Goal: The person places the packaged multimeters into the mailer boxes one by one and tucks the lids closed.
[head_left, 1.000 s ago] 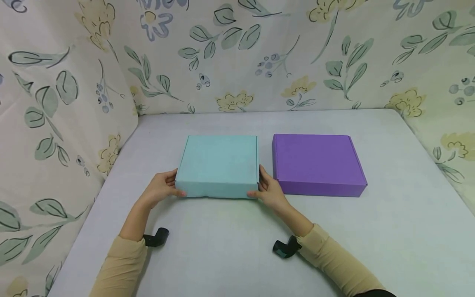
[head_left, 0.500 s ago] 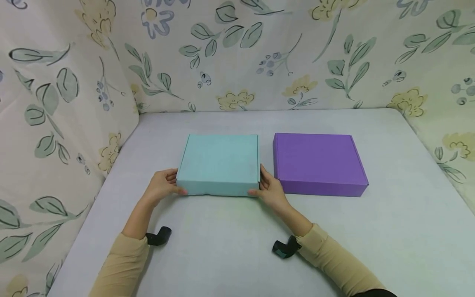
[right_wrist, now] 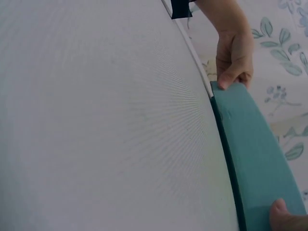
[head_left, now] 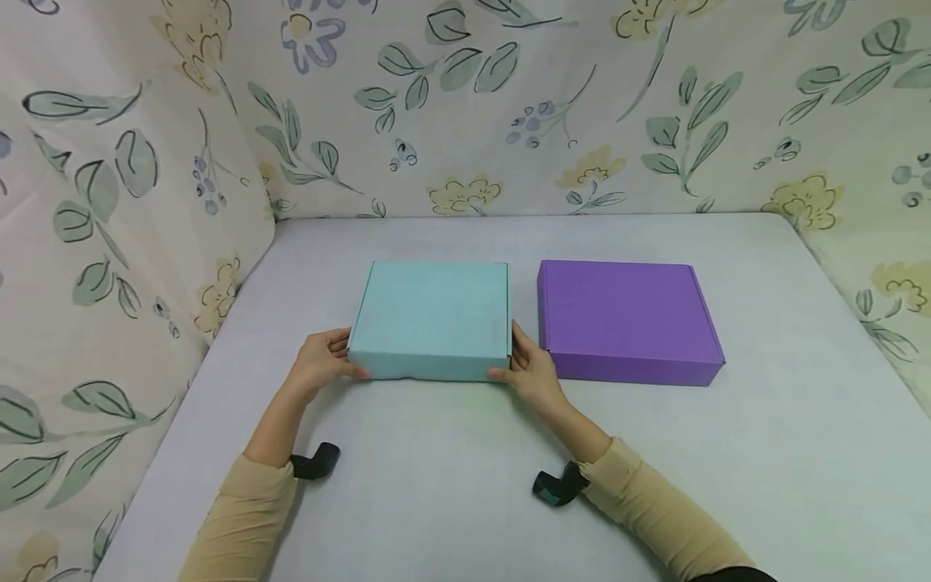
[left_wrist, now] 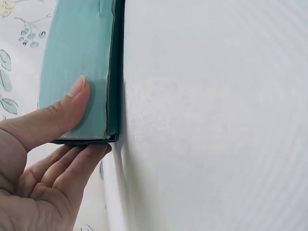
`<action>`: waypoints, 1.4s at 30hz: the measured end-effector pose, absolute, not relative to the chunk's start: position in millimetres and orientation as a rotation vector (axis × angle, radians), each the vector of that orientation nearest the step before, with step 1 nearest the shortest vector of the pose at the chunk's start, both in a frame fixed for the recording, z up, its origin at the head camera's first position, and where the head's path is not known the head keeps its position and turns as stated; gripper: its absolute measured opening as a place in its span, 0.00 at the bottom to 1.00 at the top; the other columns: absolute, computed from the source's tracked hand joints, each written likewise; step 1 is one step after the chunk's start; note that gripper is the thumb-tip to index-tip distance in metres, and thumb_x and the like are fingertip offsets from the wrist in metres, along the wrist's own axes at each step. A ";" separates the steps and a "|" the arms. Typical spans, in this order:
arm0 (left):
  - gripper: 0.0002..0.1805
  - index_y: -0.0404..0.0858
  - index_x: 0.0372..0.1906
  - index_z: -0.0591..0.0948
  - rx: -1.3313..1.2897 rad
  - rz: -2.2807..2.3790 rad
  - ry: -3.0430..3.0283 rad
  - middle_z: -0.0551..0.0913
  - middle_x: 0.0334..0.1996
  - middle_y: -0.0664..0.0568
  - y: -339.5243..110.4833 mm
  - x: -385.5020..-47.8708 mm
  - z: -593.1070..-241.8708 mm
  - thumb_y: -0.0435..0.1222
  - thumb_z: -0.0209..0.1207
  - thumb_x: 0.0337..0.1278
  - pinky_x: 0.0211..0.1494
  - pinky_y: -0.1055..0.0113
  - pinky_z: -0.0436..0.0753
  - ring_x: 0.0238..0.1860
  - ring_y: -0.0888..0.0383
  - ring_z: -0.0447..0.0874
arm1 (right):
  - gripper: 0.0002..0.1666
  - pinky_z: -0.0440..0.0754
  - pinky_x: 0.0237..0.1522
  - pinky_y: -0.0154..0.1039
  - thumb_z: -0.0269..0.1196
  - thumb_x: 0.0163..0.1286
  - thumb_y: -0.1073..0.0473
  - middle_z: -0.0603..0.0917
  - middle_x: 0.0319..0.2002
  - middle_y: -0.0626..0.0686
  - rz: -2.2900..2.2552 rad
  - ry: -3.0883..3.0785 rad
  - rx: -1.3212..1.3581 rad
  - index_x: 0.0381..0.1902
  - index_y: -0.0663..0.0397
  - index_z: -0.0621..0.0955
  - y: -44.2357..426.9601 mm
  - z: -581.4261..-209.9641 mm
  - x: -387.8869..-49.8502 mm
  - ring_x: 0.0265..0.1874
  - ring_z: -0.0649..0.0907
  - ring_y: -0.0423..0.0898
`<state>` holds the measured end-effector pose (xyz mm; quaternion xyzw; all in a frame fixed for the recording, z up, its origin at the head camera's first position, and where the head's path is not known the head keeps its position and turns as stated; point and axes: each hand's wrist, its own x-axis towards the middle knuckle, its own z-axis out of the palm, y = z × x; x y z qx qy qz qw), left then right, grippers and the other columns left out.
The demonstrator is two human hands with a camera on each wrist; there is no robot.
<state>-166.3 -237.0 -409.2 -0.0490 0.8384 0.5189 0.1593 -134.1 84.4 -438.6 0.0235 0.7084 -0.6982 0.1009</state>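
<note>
A light teal cardboard box (head_left: 436, 311) with its lid down lies left of centre on the white table. My left hand (head_left: 323, 360) grips its near left corner; in the left wrist view the thumb presses the front face of the teal box (left_wrist: 79, 72) and the fingers lie against its side. At the near right corner my right hand (head_left: 534, 372) holds it likewise, thumb in front and fingers along the side. In the right wrist view only that thumb (right_wrist: 281, 216) shows, with the left hand (right_wrist: 236, 60) at the box's far end. The box's contents are hidden.
A closed purple box (head_left: 625, 315) lies right of the teal one, a narrow gap between them, close behind my right hand. The white table (head_left: 436, 485) ends at a floral cloth (head_left: 465, 105) at the back and sides. Black wrist mounts (head_left: 316, 462) stick out at both sleeves.
The teal box has slid slightly away from me, with both hands still gripping its near corners. The head view has shifted a little. The purple box stays in place.
</note>
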 end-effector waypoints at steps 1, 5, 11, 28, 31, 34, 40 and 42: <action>0.49 0.20 0.69 0.58 -0.147 1.484 2.400 0.63 0.66 0.27 -236.6 -166.5 -409.6 0.19 0.71 0.40 0.68 0.50 0.67 0.67 0.36 0.63 | 0.54 0.60 0.69 0.41 0.65 0.58 0.77 0.50 0.75 0.61 -2.068 2.101 0.061 0.76 0.63 0.49 84.3 -439.0 -134.0 0.73 0.55 0.53; 0.49 0.20 0.70 0.58 -0.160 1.474 2.419 0.63 0.66 0.27 -235.3 -167.5 -411.1 0.20 0.71 0.40 0.68 0.50 0.67 0.67 0.36 0.64 | 0.53 0.62 0.67 0.38 0.65 0.59 0.77 0.50 0.75 0.62 -2.083 2.132 0.034 0.75 0.63 0.50 83.6 -442.4 -134.4 0.73 0.56 0.53; 0.49 0.20 0.70 0.57 -0.162 1.456 2.423 0.63 0.67 0.27 -233.1 -168.0 -411.1 0.21 0.71 0.41 0.68 0.49 0.67 0.68 0.36 0.63 | 0.53 0.62 0.68 0.39 0.65 0.60 0.76 0.51 0.75 0.61 -2.058 2.151 0.064 0.76 0.62 0.50 82.9 -445.3 -136.7 0.73 0.56 0.52; 0.56 0.47 0.79 0.46 0.174 1.239 2.778 0.49 0.77 0.43 -236.4 -153.7 -391.0 0.46 0.69 0.53 0.69 0.34 0.56 0.74 0.37 0.48 | 0.40 0.67 0.66 0.54 0.56 0.75 0.51 0.61 0.71 0.65 -1.733 2.094 -0.171 0.76 0.58 0.54 124.8 -417.2 -123.7 0.67 0.67 0.61; 0.56 0.50 0.79 0.46 0.244 1.126 2.860 0.49 0.77 0.43 -232.8 -149.3 -386.9 0.51 0.69 0.52 0.68 0.31 0.54 0.74 0.38 0.46 | 0.38 0.70 0.64 0.51 0.54 0.76 0.52 0.64 0.69 0.68 -1.818 2.054 -0.251 0.75 0.62 0.56 135.4 -410.0 -121.0 0.65 0.70 0.63; 0.55 0.46 0.79 0.49 0.324 0.969 2.951 0.49 0.76 0.41 -231.2 -145.9 -387.4 0.54 0.68 0.52 0.69 0.31 0.49 0.75 0.37 0.44 | 0.35 0.72 0.62 0.47 0.52 0.77 0.53 0.68 0.67 0.67 -1.850 2.144 -0.316 0.74 0.63 0.59 145.5 -404.7 -119.3 0.65 0.71 0.61; 0.53 0.43 0.77 0.56 0.446 0.623 3.152 0.53 0.74 0.34 -228.7 -141.9 -389.7 0.58 0.66 0.48 0.66 0.27 0.47 0.72 0.31 0.47 | 0.23 0.76 0.53 0.28 0.54 0.75 0.62 0.80 0.57 0.63 -1.816 2.591 -0.462 0.64 0.67 0.73 168.9 -401.8 -111.3 0.57 0.79 0.57; 0.53 0.43 0.76 0.57 0.460 0.510 3.210 0.54 0.73 0.34 -228.8 -141.2 -390.2 0.59 0.66 0.47 0.65 0.26 0.47 0.72 0.31 0.49 | 0.21 0.78 0.51 0.28 0.58 0.71 0.66 0.83 0.53 0.61 -1.743 2.775 -0.522 0.61 0.67 0.76 177.4 -402.0 -108.9 0.53 0.81 0.58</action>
